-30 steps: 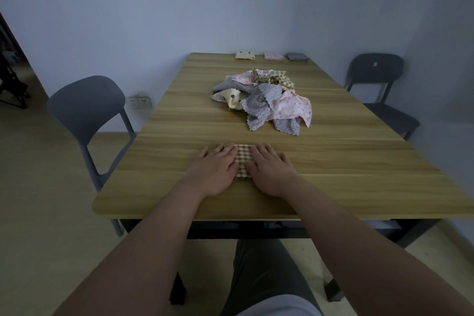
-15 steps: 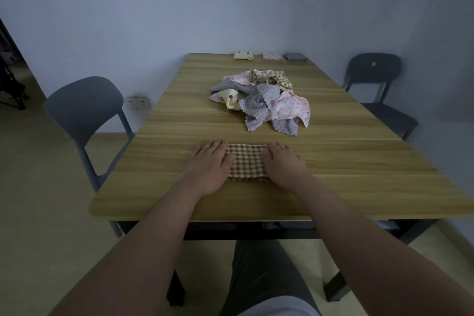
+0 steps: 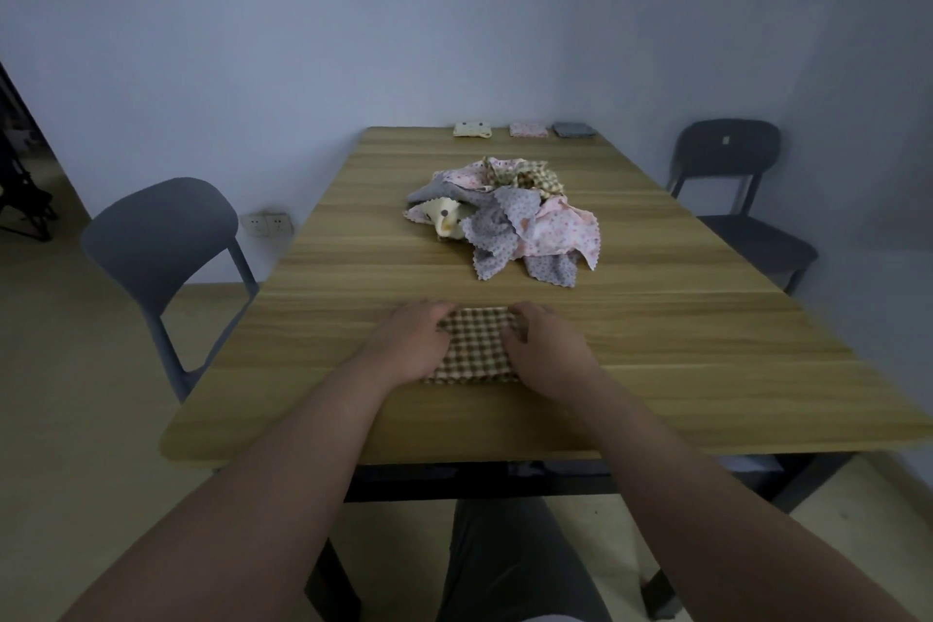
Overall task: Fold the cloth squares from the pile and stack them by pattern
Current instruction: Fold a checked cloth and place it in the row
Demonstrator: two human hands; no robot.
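One wood table (image 3: 656,343) fills mid frame, w/ a grey chair (image 3: 161,237) on its left & a dark chair (image 3: 732,167) at far right. The pile (image 3: 510,217) of loose squares, pink, grey & cream, sits at table centre. The checked cloth (image 3: 477,343) lies near the front edge, apart from the pile. On it the left hand (image 3: 409,343) & right hand (image 3: 548,351) curl fingers over its far corners, pinching that edge. Along the far edge: cream stack (image 3: 473,130), pink stack (image 3: 528,130), grey stack (image 3: 574,129).

A wooden surface (image 3: 656,369) on dark legs stands end-on to a pale wall (image 3: 454,15). A grey chair (image 3: 161,237) sits at its left side and a darker chair (image 3: 732,177) at its right. A double socket (image 3: 266,224) is low on the wall, above a beige floor (image 3: 75,419).
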